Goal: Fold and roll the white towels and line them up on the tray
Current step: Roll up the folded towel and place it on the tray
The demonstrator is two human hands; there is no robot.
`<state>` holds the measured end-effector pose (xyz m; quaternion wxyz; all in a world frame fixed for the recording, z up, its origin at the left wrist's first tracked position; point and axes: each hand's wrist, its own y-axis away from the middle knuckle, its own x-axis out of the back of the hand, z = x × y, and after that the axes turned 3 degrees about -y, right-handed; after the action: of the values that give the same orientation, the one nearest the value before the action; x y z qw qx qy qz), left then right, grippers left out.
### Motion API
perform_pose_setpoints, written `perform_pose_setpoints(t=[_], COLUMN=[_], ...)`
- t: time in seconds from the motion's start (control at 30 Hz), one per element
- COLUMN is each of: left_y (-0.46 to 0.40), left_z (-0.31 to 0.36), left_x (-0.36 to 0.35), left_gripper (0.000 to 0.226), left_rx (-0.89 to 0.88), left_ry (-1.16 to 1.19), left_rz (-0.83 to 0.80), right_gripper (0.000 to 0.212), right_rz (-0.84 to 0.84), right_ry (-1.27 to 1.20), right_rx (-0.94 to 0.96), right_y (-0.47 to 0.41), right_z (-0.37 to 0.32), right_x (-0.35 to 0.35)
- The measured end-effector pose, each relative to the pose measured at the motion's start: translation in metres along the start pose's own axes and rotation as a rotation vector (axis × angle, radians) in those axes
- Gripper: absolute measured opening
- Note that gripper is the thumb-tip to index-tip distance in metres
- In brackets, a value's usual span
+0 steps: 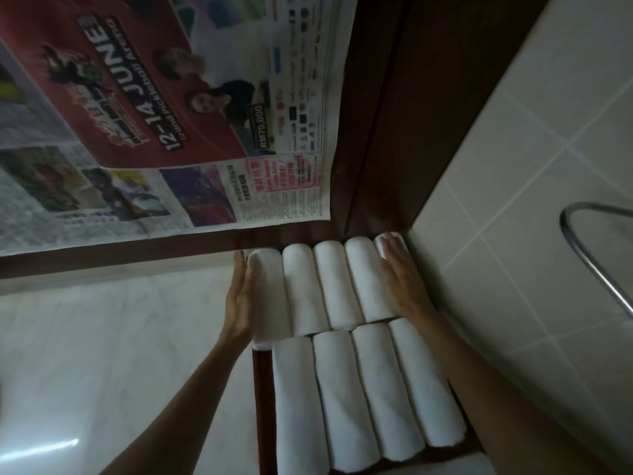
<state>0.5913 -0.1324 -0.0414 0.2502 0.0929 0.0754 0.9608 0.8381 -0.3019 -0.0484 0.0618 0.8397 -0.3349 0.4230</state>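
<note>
Several rolled white towels lie in two rows on a dark wooden tray (262,378). The far row of towels (334,282) sits side by side; the near row of towels (363,395) lies below it. My left hand (239,296) is flat, fingers together, pressed against the left side of the leftmost far towel (269,296). My right hand (399,279) lies flat on the rightmost far towel (394,240), covering most of it. Neither hand grips anything.
A newspaper (191,108) is spread on the dark wooden table (383,132) beyond the tray. Pale tiled floor (102,354) lies to the left, tiled surface (531,200) to the right with a curved metal bar (589,241).
</note>
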Motion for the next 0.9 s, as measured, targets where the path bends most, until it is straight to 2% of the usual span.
perform_pose_setpoints(t=[0.1, 0.2, 0.3, 0.57, 0.83, 0.9], left_y=[-0.004, -0.006, -0.006, -0.011, -0.010, 0.004], left_z=[-0.012, -0.019, -0.025, -0.034, -0.022, -0.015], left_x=[-0.004, -0.003, -0.009, -0.010, -0.011, -0.003], left_gripper=[0.060, 0.069, 0.063, 0.072, 0.074, 0.075], left_rx=[0.029, 0.015, -0.063, -0.185, -0.135, -0.100], left_ry=[0.019, -0.014, -0.062, -0.228, -0.377, -0.365], left_rz=[-0.013, -0.059, -0.059, -0.081, -0.055, 0.022], right_gripper=[0.049, 0.052, 0.054, 0.059, 0.059, 0.060], right_rz=[-0.040, -0.069, -0.049, -0.127, -0.138, -0.079], right_ry=[-0.091, -0.269, -0.366, -0.222, -0.145, -0.157], right_rx=[-0.160, -0.262, -0.321, -0.254, -0.250, -0.262], right_y=[-0.003, -0.003, 0.002, 0.000, 0.004, 0.018], right_z=[0.024, 0.034, 0.035, 0.043, 0.026, 0.012], right_x=[0.015, 0.018, 0.014, 0.009, 0.020, 0.029])
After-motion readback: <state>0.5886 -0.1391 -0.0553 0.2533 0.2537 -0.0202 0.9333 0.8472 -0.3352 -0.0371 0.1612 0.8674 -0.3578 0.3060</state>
